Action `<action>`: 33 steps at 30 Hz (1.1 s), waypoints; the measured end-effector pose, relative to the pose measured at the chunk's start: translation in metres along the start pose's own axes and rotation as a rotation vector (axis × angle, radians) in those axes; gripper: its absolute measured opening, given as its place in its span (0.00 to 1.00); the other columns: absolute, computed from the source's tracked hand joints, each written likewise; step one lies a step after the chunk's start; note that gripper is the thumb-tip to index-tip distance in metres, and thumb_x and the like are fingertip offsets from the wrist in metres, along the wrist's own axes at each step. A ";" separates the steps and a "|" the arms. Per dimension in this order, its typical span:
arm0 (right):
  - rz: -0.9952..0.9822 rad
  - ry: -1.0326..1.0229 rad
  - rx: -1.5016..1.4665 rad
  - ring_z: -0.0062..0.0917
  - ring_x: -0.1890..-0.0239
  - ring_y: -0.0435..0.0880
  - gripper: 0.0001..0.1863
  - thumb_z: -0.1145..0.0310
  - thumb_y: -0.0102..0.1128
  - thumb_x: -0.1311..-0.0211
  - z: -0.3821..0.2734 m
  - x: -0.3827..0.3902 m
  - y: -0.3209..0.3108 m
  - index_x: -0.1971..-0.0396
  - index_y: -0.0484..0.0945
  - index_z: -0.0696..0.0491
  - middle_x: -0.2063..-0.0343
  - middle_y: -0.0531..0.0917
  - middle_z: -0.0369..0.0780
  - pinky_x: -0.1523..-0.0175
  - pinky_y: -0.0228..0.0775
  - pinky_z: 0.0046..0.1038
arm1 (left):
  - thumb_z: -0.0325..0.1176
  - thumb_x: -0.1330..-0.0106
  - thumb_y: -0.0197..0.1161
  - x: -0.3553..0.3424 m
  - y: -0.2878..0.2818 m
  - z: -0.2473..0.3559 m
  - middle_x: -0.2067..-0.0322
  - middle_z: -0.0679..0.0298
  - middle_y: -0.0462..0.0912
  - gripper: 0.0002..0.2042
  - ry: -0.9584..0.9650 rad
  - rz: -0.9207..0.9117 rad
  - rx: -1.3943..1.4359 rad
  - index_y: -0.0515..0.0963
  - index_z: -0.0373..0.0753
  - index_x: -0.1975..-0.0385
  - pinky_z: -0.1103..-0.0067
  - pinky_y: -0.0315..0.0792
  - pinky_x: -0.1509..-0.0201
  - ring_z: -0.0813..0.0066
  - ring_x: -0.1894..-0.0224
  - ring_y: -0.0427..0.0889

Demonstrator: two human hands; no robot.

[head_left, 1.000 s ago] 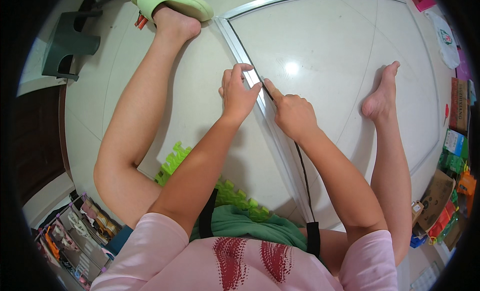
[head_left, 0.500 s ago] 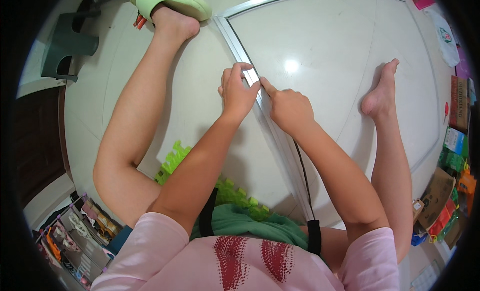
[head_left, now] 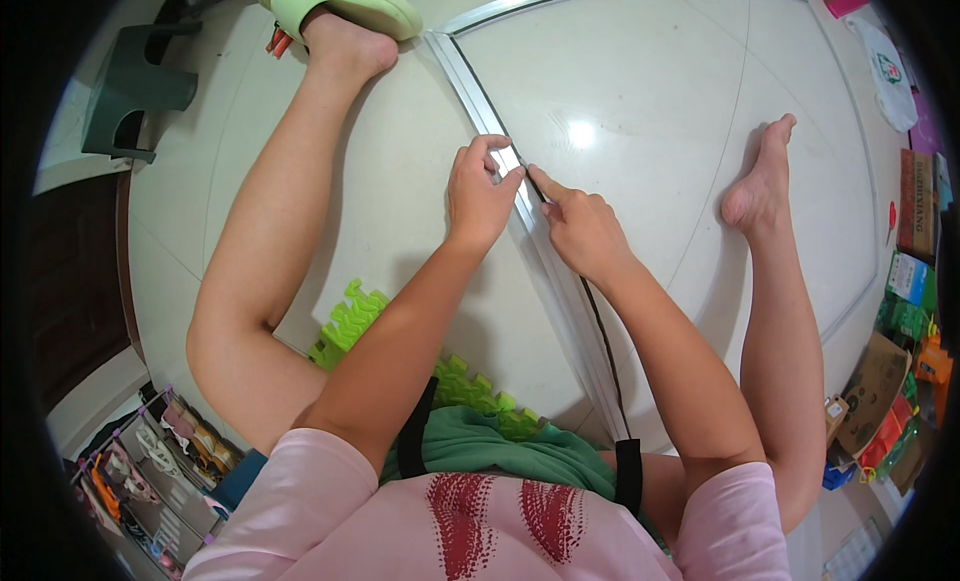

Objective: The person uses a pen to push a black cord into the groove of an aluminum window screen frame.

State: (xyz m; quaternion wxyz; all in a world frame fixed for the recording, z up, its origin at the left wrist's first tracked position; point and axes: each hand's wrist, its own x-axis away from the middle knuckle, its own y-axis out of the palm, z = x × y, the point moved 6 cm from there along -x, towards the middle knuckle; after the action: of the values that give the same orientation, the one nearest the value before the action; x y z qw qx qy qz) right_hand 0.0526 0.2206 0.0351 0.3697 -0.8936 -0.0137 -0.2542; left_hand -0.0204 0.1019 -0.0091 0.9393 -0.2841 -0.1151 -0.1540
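Black strip (head_left: 592, 311) runs under right hand (head_left: 580, 229).

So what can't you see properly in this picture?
- Head view: the part of the metal frame gripped by the left hand is hidden by its fingers.
- Head view: the black strip under the right hand is covered by that hand.
- Head view: the boxes at the right rim are bent and too small to identify.
- Head view: the green slipper is cut off by the top edge.
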 end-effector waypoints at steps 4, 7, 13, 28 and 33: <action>-0.058 0.003 -0.026 0.47 0.70 0.79 0.25 0.74 0.47 0.40 -0.007 0.001 -0.001 0.40 0.70 0.47 0.74 0.80 0.53 0.59 0.69 0.41 | 0.29 0.46 0.64 -0.003 0.001 -0.003 0.69 0.68 0.68 0.16 -0.011 -0.013 -0.029 0.75 0.46 0.56 0.76 0.69 0.63 0.75 0.70 0.71; 0.008 -0.014 -0.048 0.47 0.70 0.79 0.25 0.74 0.47 0.40 -0.004 0.004 0.000 0.40 0.70 0.48 0.75 0.80 0.53 0.59 0.69 0.41 | 0.28 0.46 0.63 -0.002 0.003 -0.002 0.69 0.68 0.69 0.15 -0.023 -0.020 -0.036 0.75 0.46 0.56 0.76 0.69 0.62 0.75 0.70 0.71; -0.013 0.030 -0.021 0.46 0.69 0.79 0.25 0.73 0.46 0.39 -0.006 0.002 -0.003 0.41 0.70 0.49 0.75 0.80 0.53 0.58 0.69 0.41 | 0.27 0.45 0.62 -0.003 0.004 -0.002 0.68 0.67 0.69 0.16 -0.026 -0.009 -0.037 0.74 0.45 0.56 0.75 0.69 0.62 0.74 0.70 0.71; -0.111 0.178 -0.448 0.25 0.83 0.73 0.24 0.71 0.44 0.34 0.004 0.002 0.010 0.38 0.67 0.50 0.85 0.74 0.41 0.74 0.68 0.31 | 0.27 0.46 0.61 -0.006 0.005 -0.005 0.69 0.67 0.68 0.16 -0.003 -0.043 -0.009 0.74 0.44 0.56 0.75 0.69 0.64 0.75 0.71 0.70; -0.162 0.278 -0.634 0.17 0.89 0.61 0.24 0.71 0.41 0.32 0.001 0.005 0.006 0.36 0.64 0.52 0.87 0.67 0.35 0.84 0.57 0.24 | 0.26 0.47 0.63 -0.003 0.003 0.001 0.68 0.67 0.66 0.17 -0.013 -0.024 0.003 0.74 0.42 0.56 0.78 0.68 0.66 0.78 0.72 0.67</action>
State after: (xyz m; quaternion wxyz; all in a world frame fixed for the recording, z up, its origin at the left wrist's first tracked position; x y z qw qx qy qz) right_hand 0.0588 0.2163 0.0333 0.0512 -0.9168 0.0455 -0.3935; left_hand -0.0216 0.1054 -0.0111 0.9370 -0.2826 -0.1249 -0.1631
